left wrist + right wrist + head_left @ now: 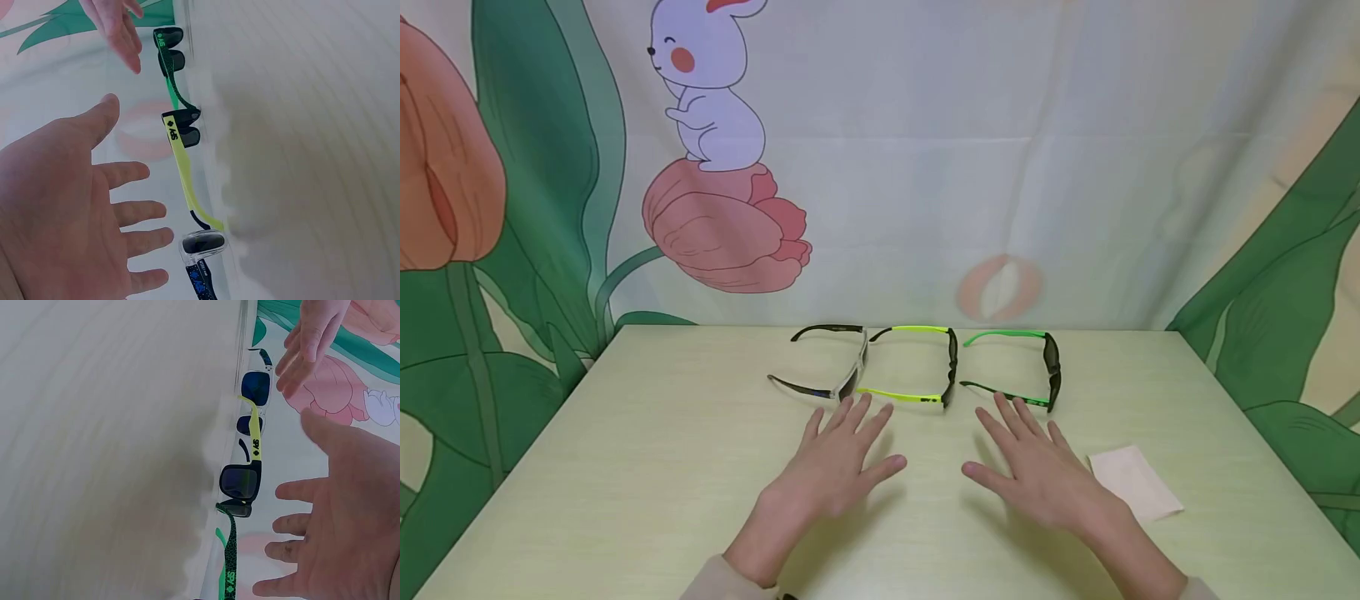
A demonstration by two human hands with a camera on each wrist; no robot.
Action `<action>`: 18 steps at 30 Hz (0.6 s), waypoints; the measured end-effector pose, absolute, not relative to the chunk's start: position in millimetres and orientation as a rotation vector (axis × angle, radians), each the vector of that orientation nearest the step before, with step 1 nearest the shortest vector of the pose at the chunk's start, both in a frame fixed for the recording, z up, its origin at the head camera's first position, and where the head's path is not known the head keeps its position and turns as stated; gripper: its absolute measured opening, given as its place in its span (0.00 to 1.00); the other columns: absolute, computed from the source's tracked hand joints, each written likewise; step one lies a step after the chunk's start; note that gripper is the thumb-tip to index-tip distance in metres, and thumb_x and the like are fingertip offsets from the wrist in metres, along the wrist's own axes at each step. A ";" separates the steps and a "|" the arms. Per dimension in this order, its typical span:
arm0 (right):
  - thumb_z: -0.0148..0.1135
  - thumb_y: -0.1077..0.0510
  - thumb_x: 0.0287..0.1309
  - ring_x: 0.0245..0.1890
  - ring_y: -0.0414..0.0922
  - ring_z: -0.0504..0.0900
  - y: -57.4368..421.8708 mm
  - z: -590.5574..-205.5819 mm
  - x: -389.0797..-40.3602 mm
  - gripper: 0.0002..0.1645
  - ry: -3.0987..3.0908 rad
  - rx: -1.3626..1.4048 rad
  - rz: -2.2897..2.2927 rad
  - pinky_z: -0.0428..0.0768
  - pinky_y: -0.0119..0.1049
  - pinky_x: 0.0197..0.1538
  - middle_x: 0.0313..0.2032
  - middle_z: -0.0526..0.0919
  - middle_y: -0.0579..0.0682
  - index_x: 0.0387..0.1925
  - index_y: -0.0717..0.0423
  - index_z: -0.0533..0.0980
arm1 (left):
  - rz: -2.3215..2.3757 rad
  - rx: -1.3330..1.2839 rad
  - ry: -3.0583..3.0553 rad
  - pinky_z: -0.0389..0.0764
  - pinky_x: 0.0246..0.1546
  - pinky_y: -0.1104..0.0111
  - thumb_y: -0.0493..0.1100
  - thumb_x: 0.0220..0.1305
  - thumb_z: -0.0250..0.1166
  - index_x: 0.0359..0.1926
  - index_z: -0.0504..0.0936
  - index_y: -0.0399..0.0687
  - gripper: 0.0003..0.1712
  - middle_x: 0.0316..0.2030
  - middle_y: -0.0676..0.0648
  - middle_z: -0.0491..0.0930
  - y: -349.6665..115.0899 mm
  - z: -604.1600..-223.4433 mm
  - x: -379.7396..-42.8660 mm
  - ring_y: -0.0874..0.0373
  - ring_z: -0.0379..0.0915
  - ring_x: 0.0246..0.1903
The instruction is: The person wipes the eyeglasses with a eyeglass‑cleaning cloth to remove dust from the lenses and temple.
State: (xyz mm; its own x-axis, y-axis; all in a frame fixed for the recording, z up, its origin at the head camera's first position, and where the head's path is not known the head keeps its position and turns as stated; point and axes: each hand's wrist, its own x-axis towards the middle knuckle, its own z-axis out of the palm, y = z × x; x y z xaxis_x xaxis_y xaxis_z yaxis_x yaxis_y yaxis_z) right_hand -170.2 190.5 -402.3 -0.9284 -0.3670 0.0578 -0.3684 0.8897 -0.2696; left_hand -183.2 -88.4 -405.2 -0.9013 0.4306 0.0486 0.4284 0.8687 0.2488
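Three pairs of sunglasses stand in a row on the table, temples unfolded. At the left is a clear-framed pair (859,367) with dark temples. Beside it comes a black-fronted pair with yellow temples (917,329), and at the right a black-fronted pair with green temples (1052,367). My left hand (835,467), fingers spread, hovers in front of the clear and yellow pairs. In front of the green pair hovers my right hand (1037,475), fingers also spread. Neither hand holds anything. Both palms show in the wrist views, where the dark lenses (239,482) are visible.
A pale folded cloth (1135,483) lies on the table (625,467), right of my right hand. Behind the table's far edge hangs a curtain (880,167) printed with tulips and a rabbit.
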 end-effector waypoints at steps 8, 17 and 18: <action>0.60 0.38 0.61 0.66 0.58 0.62 193.0 -402.2 -173.2 0.37 -3.028 0.643 0.444 0.69 0.56 0.60 0.69 0.61 0.58 0.65 0.55 0.69 | 0.398 0.762 3.002 0.53 0.63 0.42 0.65 0.68 0.51 0.64 0.72 0.50 0.33 0.60 0.44 0.72 -89.4 -405.2 -186.1 0.47 0.65 0.60; 0.62 0.42 0.60 0.58 0.49 0.74 193.0 -400.8 -173.0 0.30 -3.035 0.582 0.504 0.74 0.49 0.56 0.56 0.78 0.49 0.59 0.51 0.73 | 0.413 0.842 2.982 0.69 0.52 0.50 0.61 0.69 0.53 0.57 0.77 0.47 0.28 0.50 0.47 0.77 -88.9 -404.5 -187.6 0.53 0.72 0.52; 0.62 0.42 0.61 0.57 0.49 0.75 193.3 -400.8 -172.9 0.29 -3.036 0.581 0.502 0.74 0.49 0.56 0.55 0.78 0.49 0.59 0.51 0.74 | 0.414 0.845 2.982 0.70 0.51 0.51 0.61 0.69 0.53 0.57 0.77 0.47 0.28 0.50 0.47 0.78 -89.0 -404.5 -187.8 0.53 0.72 0.52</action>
State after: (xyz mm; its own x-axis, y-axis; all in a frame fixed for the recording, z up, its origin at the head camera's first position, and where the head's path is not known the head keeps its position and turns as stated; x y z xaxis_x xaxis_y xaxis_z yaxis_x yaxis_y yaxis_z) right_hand -172.9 193.3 -400.8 -0.9311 -0.3580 0.0694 -0.3613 0.8797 -0.3090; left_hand -187.8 -89.0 -404.5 -0.8538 0.5175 0.0572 0.5135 0.8188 0.2565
